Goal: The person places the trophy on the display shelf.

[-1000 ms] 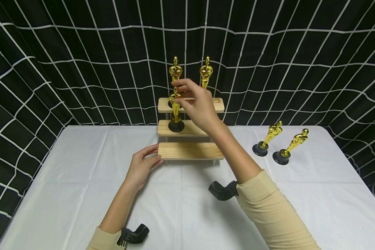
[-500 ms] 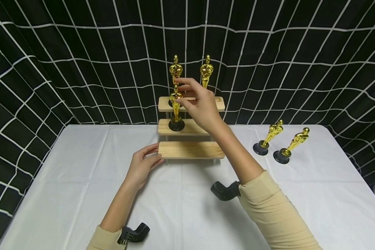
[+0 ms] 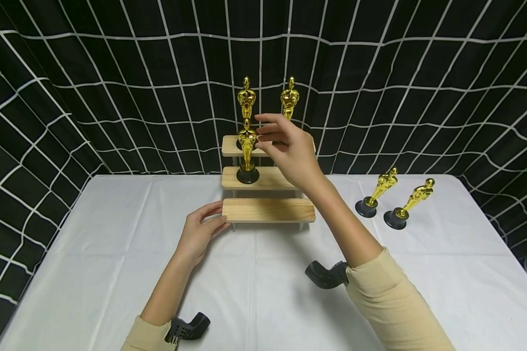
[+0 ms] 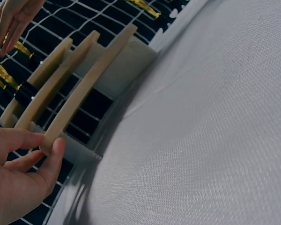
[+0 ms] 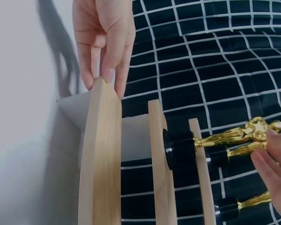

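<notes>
Steadying left hand [image 3: 197,239]: is pinching the bottom shelf [image 3: 268,212] at its left end, thumb against fingers, apparently bracing the three-tier wooden riser [image 4: 61,77] against shifting.
Right hand [image 3: 294,148]: is hovering just beside the middle statuette [image 3: 247,146], thumb and fingers apart, gripping nothing; perhaps guarding against a wobble. Fingertip contact: cannot be told.
Middle shelf [image 3: 274,179]: is bearing that gold award figure upright at its left end, the broad black base presumably giving stability.
Top shelf [image 3: 230,146]: is carrying two more, left statuette [image 3: 246,100] and right statuette [image 3: 289,100], spaced apart, probably for even display.
White tablecloth [image 3: 114,273]: is supporting two spare statuettes [image 3: 408,207] right of the riser, likely within easy right-hand reach.
</notes>
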